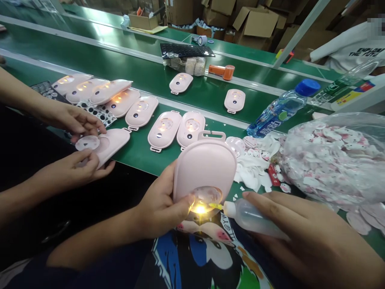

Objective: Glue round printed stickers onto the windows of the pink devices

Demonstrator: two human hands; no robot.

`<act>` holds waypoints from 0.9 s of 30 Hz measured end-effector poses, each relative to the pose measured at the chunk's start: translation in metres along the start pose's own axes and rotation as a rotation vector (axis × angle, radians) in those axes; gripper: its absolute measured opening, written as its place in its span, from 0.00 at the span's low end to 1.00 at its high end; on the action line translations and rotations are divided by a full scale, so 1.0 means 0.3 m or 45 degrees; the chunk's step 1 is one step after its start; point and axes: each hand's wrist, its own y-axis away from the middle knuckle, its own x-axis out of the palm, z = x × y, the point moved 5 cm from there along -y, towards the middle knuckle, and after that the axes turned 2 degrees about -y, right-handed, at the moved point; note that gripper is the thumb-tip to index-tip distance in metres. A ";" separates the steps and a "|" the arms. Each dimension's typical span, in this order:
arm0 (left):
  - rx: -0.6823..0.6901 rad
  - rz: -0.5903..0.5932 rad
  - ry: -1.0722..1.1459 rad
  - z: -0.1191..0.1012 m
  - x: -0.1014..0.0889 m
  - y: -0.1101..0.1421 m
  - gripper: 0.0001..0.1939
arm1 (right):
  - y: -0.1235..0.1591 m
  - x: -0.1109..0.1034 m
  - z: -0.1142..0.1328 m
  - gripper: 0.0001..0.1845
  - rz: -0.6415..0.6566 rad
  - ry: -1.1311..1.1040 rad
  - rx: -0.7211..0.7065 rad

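My left hand (164,202) grips a pale pink oval plastic case (206,166) with a slotted loop at its top, tilted up in front of me. My thumb lies beside a clear round window (209,195) low on the case, where a yellow light glows. Wrapped around a translucent squeeze bottle (255,218), my right hand (309,233) points its thin yellow tip (215,206) at the edge of that window. Whether the tip touches the case I cannot tell. Two similar lit cases (164,130) lie just behind on the green bench.
At left, a co-worker's hands (81,160) hold another pink case (117,142) and a clear disc (87,143). Several pink cases (141,112) line the bench. At right are a blue-capped bottle (273,106), a plastic bag (337,156) of cutouts and loose white pieces (251,170).
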 end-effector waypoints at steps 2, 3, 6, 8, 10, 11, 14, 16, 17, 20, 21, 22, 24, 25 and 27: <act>-0.048 -0.078 0.021 0.019 -0.021 -0.010 0.28 | -0.002 0.001 -0.032 0.17 0.011 -0.132 0.054; -0.071 -0.136 0.039 0.030 -0.038 -0.015 0.27 | -0.006 0.008 -0.060 0.19 0.004 -0.222 0.106; -0.143 -0.316 0.132 0.064 -0.104 -0.025 0.26 | -0.050 0.058 -0.171 0.24 -0.119 -0.630 0.302; -0.181 -0.417 0.195 0.080 -0.148 -0.027 0.27 | -0.123 0.108 -0.252 0.25 -0.254 -0.956 0.414; -0.219 -0.525 0.225 0.086 -0.182 -0.025 0.27 | -0.233 0.160 -0.322 0.25 -0.334 -1.043 0.514; -0.240 -0.565 0.240 0.086 -0.192 -0.024 0.26 | -0.296 0.182 -0.352 0.25 -0.365 -1.009 0.545; -0.283 -0.579 0.283 0.077 -0.186 -0.022 0.26 | -0.476 0.242 -0.434 0.24 -0.418 -0.799 0.673; -0.277 -0.552 0.287 0.069 -0.173 -0.022 0.27 | -0.563 0.287 -0.477 0.21 -0.373 -0.680 0.739; -0.277 -0.547 0.283 0.067 -0.170 -0.021 0.28 | -0.592 0.308 -0.493 0.18 -0.334 -0.631 0.754; -0.300 -0.550 0.278 0.074 -0.172 -0.018 0.28 | -0.615 0.333 -0.521 0.15 -0.240 -0.496 0.772; -0.310 -0.548 0.283 0.079 -0.176 -0.019 0.27 | -0.604 0.323 -0.524 0.18 -0.241 -0.447 0.781; -0.319 -0.545 0.293 0.085 -0.180 -0.020 0.26 | -0.586 0.304 -0.523 0.22 -0.256 -0.399 0.789; -0.329 -0.539 0.313 0.098 -0.189 -0.027 0.25 | -0.534 0.251 -0.507 0.31 -0.295 -0.310 0.780; -0.333 -0.537 0.317 0.105 -0.193 -0.033 0.25 | -0.504 0.225 -0.489 0.31 -0.296 -0.272 0.755; -0.353 -0.539 0.312 0.125 -0.201 -0.046 0.24 | -0.446 0.198 -0.431 0.20 -0.211 -0.222 0.647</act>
